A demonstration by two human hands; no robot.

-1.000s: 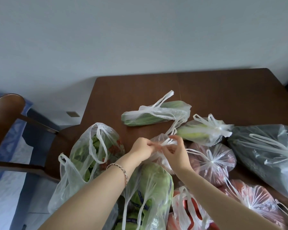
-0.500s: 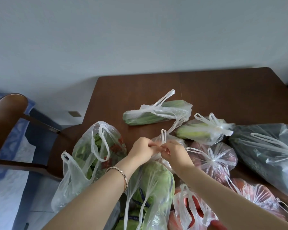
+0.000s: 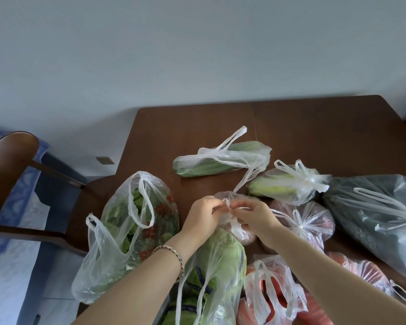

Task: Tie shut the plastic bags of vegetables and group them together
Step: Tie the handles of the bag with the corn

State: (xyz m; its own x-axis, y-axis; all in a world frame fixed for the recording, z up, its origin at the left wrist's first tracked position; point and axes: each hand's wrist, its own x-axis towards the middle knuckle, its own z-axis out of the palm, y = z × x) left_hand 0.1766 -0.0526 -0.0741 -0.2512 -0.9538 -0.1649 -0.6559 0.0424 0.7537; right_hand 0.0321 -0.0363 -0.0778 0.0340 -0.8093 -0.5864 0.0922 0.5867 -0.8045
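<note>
Head view: both hands meet over the dark wooden worktop [image 3: 197, 127], a little below the picture's centre. The left hand [image 3: 203, 219] has its fingers curled and pinches one thin handle strip of the small bag [image 3: 238, 232]. The right hand [image 3: 256, 216], almost fingertip to fingertip with it, pinches the other strip, so each hand is closed on that bag's plastic. The small bag sits on the worktop directly under the hands, with something pale pink inside. Whether a knot is finished cannot be told, since the fingers hide it. A metal bracelet [image 3: 174, 252] circles the left wrist.

From the hands, at twelve o'clock the long green vegetable bag [image 3: 220, 160] lies on its side with loose handles, one of them trailing down towards the small bag. At two o'clock the pale green bag [image 3: 288, 186] is knotted. At three o'clock, just beside the right hand, the pink bag [image 3: 309, 221] is knotted too. Past it lies the large dark bag [image 3: 373, 216], its long handles drawn across its top. At nine o'clock the leafy greens bag [image 3: 136, 226] stands open at the worktop's edge, handles apart. At six o'clock the cabbage bag [image 3: 220, 266] lies untied beside the left forearm. The red vegetable bag [image 3: 272, 292] is at five o'clock, also untied. A wooden chair [image 3: 10, 160] stands at far nine o'clock, beside the worktop
</note>
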